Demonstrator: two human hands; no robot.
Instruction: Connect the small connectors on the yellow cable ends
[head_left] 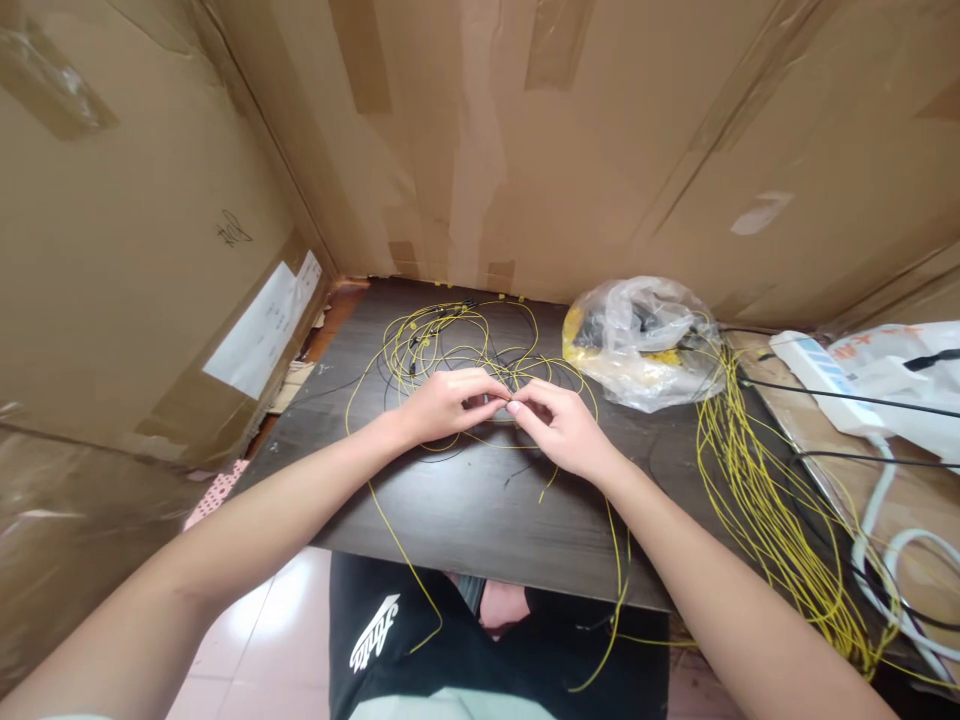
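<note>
Over the middle of the dark table, my left hand and my right hand meet fingertip to fingertip. Both hands pinch something small and dark, too hidden between the fingers to make out. Loops of thin yellow and black wire lie on the table behind and under my hands, with small black parts among them. Loose yellow wire ends hang over the table's front edge toward my lap.
A clear plastic bag with yellow and black contents sits at the back right. A thick bundle of yellow wires drapes down the right side, near a white power strip. Cardboard walls enclose the back and left.
</note>
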